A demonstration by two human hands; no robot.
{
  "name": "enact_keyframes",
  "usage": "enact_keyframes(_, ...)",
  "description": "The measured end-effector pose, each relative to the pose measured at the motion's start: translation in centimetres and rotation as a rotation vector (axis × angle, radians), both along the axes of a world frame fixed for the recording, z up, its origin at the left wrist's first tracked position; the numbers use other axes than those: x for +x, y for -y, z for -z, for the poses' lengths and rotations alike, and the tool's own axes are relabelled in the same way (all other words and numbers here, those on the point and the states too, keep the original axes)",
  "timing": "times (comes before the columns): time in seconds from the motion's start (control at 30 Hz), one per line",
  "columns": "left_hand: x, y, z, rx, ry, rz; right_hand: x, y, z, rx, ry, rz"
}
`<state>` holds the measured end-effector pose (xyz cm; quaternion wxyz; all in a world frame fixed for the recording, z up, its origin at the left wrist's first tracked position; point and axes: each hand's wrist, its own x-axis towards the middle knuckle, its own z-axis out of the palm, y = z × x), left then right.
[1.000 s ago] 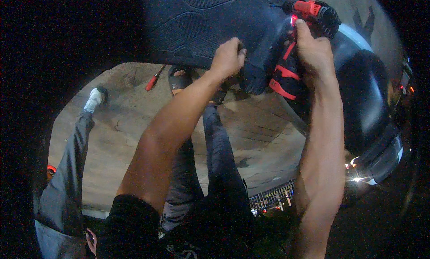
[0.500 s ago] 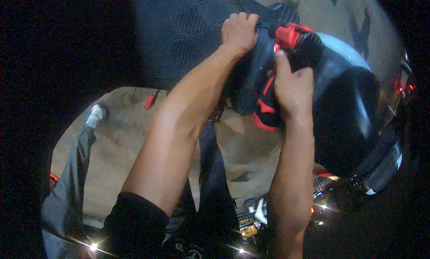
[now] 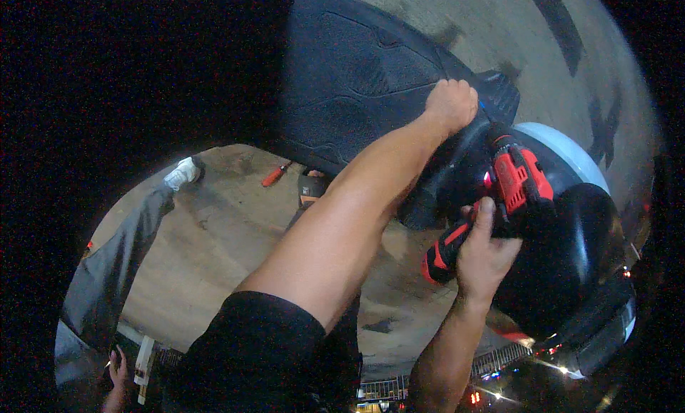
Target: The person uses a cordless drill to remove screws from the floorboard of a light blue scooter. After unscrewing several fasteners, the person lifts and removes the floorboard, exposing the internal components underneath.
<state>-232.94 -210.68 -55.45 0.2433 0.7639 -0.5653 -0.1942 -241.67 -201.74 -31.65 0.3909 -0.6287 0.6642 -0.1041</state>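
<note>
My right hand [image 3: 485, 252] is wrapped round the grip of a red and black cordless drill [image 3: 519, 176]. A small light glows on the drill's side, and its chuck points up toward my left hand [image 3: 453, 104]. That hand is closed in a fist at the edge of a dark, patterned panel [image 3: 349, 63]. What lies inside its fingers is hidden. A thin blue piece [image 3: 484, 107] shows between the fist and the chuck. Beside the drill is a glossy black rounded body [image 3: 571, 249] with a pale curved edge.
A red-handled tool [image 3: 275, 175] lies on the ground [image 3: 207, 249] below the panel. At the left a person's grey-trousered leg [image 3: 125, 249] ends in a white shoe [image 3: 183, 173]; a hand [image 3: 118, 370] shows near it. Lights shine at the lower right.
The view has shifted, so both hands appear lower and farther right. The drill has turned and its chuck now points up toward my left fist. The other person's hand has come into view.
</note>
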Motion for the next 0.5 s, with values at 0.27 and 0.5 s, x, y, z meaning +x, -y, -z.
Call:
enact_keyframes(0.27,0.0,0.1,0.2,-0.002,-0.148,-0.165,1.6,-0.3,-1.8,0.065,0.218,0.114)
enact_keyframes(0.5,1.5,-9.6,-2.3,-0.137,-0.951,-0.22,-5.7,-1.6,-1.9,-0.129,-0.113,-0.628)
